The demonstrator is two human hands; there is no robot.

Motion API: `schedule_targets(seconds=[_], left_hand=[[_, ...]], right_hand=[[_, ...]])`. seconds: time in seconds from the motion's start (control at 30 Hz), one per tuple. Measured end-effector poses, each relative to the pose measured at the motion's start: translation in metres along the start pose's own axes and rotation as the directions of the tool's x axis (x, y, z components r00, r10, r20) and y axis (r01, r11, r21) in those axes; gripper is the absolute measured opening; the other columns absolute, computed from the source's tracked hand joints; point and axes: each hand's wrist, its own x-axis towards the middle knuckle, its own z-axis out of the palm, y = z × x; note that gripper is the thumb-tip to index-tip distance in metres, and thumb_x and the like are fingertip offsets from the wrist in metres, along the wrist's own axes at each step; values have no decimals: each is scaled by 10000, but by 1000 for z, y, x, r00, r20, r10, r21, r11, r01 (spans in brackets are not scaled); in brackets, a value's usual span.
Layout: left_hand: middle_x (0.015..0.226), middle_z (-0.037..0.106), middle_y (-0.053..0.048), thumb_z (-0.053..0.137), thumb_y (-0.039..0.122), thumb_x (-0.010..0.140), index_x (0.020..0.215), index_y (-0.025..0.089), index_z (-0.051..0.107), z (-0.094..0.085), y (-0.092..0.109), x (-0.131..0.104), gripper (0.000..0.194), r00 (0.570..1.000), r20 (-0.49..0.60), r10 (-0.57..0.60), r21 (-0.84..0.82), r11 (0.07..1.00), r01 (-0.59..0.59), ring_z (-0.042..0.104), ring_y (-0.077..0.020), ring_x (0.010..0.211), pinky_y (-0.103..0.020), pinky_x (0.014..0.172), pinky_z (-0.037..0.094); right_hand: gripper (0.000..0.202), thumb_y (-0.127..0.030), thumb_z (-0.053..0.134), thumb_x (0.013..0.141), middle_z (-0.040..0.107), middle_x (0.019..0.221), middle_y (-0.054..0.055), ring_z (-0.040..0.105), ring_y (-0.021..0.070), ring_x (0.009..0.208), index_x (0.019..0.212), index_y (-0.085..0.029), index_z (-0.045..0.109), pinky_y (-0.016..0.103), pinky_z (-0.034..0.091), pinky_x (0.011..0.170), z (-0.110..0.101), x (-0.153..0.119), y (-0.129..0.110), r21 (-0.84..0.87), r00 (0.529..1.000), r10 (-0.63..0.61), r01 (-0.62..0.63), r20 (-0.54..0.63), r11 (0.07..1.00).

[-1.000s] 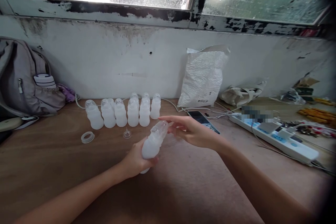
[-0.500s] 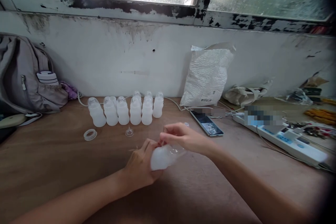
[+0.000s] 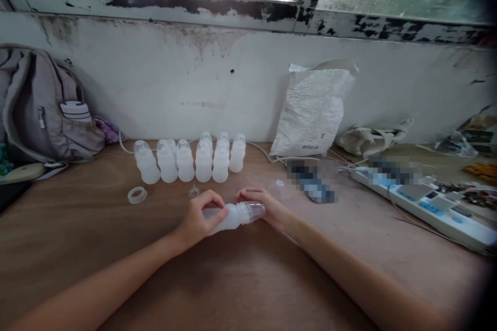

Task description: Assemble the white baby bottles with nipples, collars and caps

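My left hand (image 3: 204, 220) is closed round the white frosted body of a baby bottle (image 3: 232, 217), which lies tilted onto its side above the table. Its clear dome cap (image 3: 254, 211) points right. Curled fingers of my right hand (image 3: 267, 207) are against the cap and collar end, partly hidden behind it. Just beyond my left hand a clear silicone nipple (image 3: 194, 192) rests on the table. Farther left lies a white collar ring (image 3: 137, 196). A small clear part (image 3: 279, 184) is on the table past my right hand.
Several capped baby bottles (image 3: 185, 163) stand near the wall. To their right are a silver padded bag (image 3: 310, 114), a blurred-out phone (image 3: 312, 182) and a white power strip (image 3: 427, 207) with cables. A grey backpack (image 3: 50, 108) sits at the left.
The bottle has turned more level, with its cap end to the right. My left hand has shifted its hold on the body, and my right hand has moved from above it to the cap end.
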Motion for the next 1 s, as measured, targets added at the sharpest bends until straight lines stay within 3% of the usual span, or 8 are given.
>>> schedule_targets(seconds=[0.07,0.2,0.37,0.6,0.83,1.0], left_hand=[[686,538,-9,527,257,748,667,154,508,-3,-3,6,132,996,-18,-91,-64,994,90,515,-126,679,-244,659,414],[636,521,8,556,264,714,631,153,500,0,-6,10,150,976,-78,-201,-126,974,191,494,-119,637,-235,623,395],[610,484,16,520,278,737,627,157,471,6,6,-9,171,940,-112,-321,-199,934,296,453,-109,598,-218,559,360],[615,461,16,498,304,754,634,168,451,2,26,-46,187,960,-15,-279,-100,956,276,429,-107,587,-219,556,343],[605,453,5,482,283,741,590,180,411,2,24,-50,197,981,63,-181,-27,983,183,438,-119,578,-243,564,346],[600,456,5,474,290,751,588,183,411,4,22,-49,205,982,48,-184,-23,982,185,438,-117,565,-243,548,339]], right_hand=[[202,-328,591,712,608,731,35,563,132,671,746,-130,604,238,425,612,3,1,6,52,995,-94,96,-33,994],[275,-400,556,742,610,687,41,564,131,637,714,-130,602,260,425,641,13,-1,11,128,986,-148,157,-75,979],[332,-418,502,782,596,629,44,548,129,598,669,-121,597,259,404,611,27,-14,21,105,970,-211,224,-120,969],[383,-462,426,812,592,652,55,543,148,621,709,-132,593,279,389,609,43,-40,32,86,979,-195,201,-64,976],[337,-438,423,818,598,802,78,558,188,787,770,-148,588,333,396,740,45,-40,30,95,983,-180,177,27,980],[329,-444,429,813,601,772,70,562,177,746,766,-155,578,325,411,717,44,-38,30,137,986,-165,164,-5,977]])
